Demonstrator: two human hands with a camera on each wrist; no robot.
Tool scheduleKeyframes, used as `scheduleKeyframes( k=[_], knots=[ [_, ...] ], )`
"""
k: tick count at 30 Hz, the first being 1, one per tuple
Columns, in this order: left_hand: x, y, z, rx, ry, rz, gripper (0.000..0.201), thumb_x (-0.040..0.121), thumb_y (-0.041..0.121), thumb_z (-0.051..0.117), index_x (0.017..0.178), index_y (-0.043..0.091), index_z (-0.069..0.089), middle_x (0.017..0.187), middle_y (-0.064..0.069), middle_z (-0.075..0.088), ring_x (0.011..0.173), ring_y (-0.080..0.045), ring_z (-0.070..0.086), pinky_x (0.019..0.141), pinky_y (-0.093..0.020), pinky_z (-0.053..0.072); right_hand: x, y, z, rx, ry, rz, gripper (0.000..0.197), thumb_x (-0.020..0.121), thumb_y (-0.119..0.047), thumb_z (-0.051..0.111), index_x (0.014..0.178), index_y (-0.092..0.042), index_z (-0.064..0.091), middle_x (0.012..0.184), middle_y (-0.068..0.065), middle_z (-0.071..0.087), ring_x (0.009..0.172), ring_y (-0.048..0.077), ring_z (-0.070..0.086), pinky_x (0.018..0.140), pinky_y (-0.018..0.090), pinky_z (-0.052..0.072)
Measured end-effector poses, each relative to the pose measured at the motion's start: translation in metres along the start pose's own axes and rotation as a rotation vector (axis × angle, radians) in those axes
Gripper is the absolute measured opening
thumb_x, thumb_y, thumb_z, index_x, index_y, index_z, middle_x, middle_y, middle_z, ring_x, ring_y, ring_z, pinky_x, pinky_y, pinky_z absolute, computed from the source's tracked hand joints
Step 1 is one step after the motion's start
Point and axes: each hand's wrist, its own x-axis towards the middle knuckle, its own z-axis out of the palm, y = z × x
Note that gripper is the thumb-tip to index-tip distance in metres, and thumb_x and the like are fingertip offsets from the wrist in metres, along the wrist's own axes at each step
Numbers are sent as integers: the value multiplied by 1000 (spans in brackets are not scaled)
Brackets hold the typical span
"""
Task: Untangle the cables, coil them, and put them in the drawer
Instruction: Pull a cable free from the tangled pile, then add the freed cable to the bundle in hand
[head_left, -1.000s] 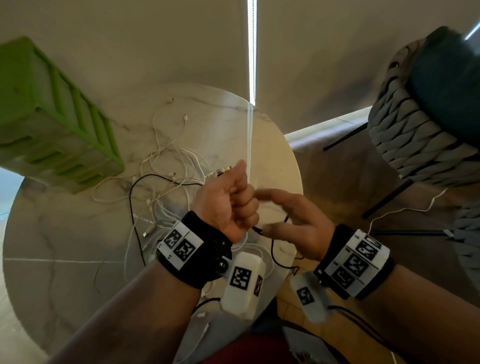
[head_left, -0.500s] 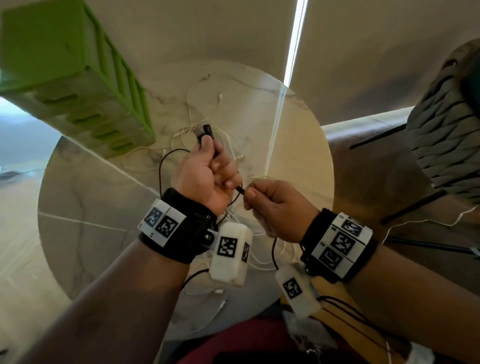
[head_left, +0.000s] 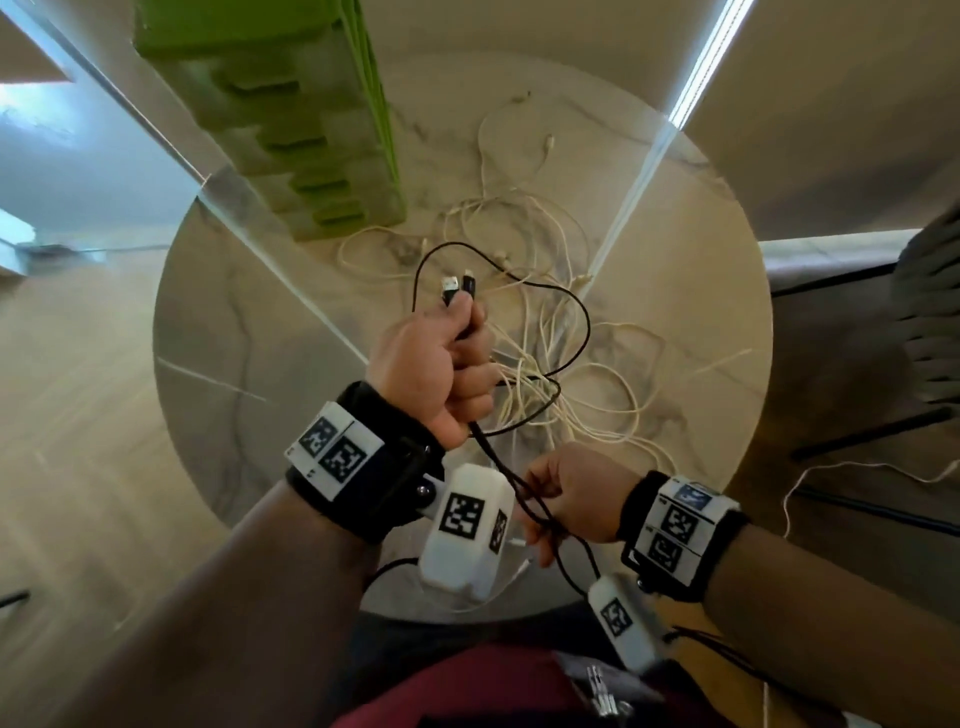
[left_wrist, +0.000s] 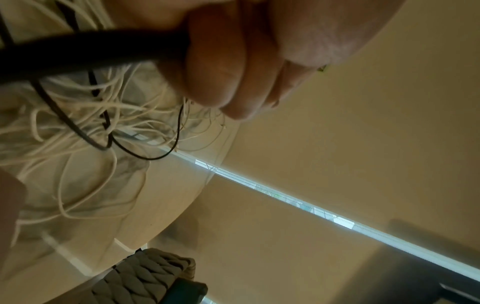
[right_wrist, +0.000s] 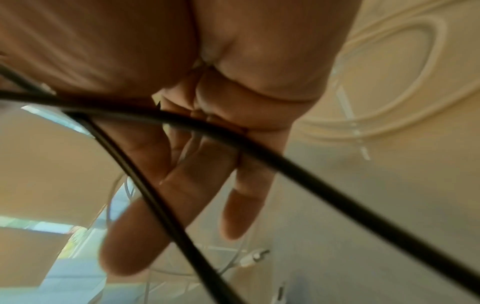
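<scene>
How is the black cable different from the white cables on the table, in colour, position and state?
The black cable is dark and a single one; the white cables are pale and several. The black cable is lifted, gripped by the left hand with both plugs above the fist and running down through the right hand; the white cables lie loose on the round table. Both kinds are thin, uncoiled, and cross each other in the tangle.
</scene>
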Motion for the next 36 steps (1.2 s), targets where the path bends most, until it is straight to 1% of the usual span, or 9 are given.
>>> scheduleKeyframes(
  k=[4, 9, 13, 17, 24, 28, 30, 33, 36],
  knots=[
    [-10, 11, -24, -45, -59, -28, 36, 103, 35, 33, 72, 22, 43, 48, 9, 23, 32, -5, 15, 37, -11, 11, -2, -6, 21, 40, 233, -19, 18, 89, -11, 71, 84, 4, 61, 68, 16, 71, 61, 29, 72, 67, 42, 61],
    [-18, 35, -49, -100, -63, -20, 40, 101, 39, 33, 63, 26, 36, 45, 10, 19, 30, -6, 13, 37, -12, 10, -9, -33, 39, -156, 485, -61, 16, 87, -14, 74, 84, -1, 63, 68, 7, 75, 64, 14, 74, 69, 33, 61],
    [-22, 48, -58, -110, -79, 46, 44, 101, 46, 39, 62, 27, 28, 45, 9, 18, 31, -7, 12, 38, -13, 11, -6, -52, 44, -64, 557, -104, 14, 86, -7, 73, 83, -2, 61, 71, 16, 74, 64, 26, 75, 68, 49, 62],
    [-23, 53, -61, -142, -94, 84, 50, 101, 43, 42, 57, 25, 26, 47, 6, 21, 35, -8, 15, 35, -16, 13, -5, -61, 39, -154, 560, -82, 12, 85, -9, 74, 83, -3, 64, 73, 13, 75, 65, 22, 75, 71, 45, 63],
    [-25, 61, -52, -149, -160, 89, 54, 100, 56, 31, 59, 21, 29, 45, 6, 25, 29, -5, 20, 37, -7, 14, -4, -35, -1, -524, 393, 170, 8, 84, -14, 64, 78, -12, 69, 65, 2, 75, 59, 7, 72, 69, 31, 62],
    [-23, 63, -37, -156, -192, 121, 53, 101, 57, 29, 62, 22, 27, 44, 7, 25, 27, -4, 22, 33, -8, 15, 1, -15, -6, -652, 246, 200, 18, 79, -24, 62, 74, -12, 75, 62, -1, 73, 60, 6, 71, 66, 23, 60],
    [-22, 61, -33, -147, -197, 125, 52, 101, 57, 28, 63, 22, 25, 43, 8, 26, 26, -4, 23, 32, -8, 15, 9, -4, -3, -720, 249, 169, 27, 76, -35, 64, 70, -10, 73, 59, 1, 71, 60, 14, 69, 63, 26, 59],
    [-22, 56, -29, -127, -201, 122, 53, 101, 58, 28, 61, 22, 26, 43, 8, 25, 27, -4, 23, 34, -8, 14, 26, 10, 9, -796, 345, 134, 49, 73, -52, 67, 55, -9, 55, 50, -2, 49, 49, 18, 48, 47, 25, 40],
    [-21, 55, -29, -119, -180, 102, 54, 100, 57, 32, 60, 22, 27, 44, 7, 24, 27, -4, 21, 37, -8, 12, 34, 13, 19, -858, 407, 110, 60, 85, -59, 57, 51, -12, 41, 49, -1, 40, 46, 15, 37, 44, 23, 27]
  ],
)
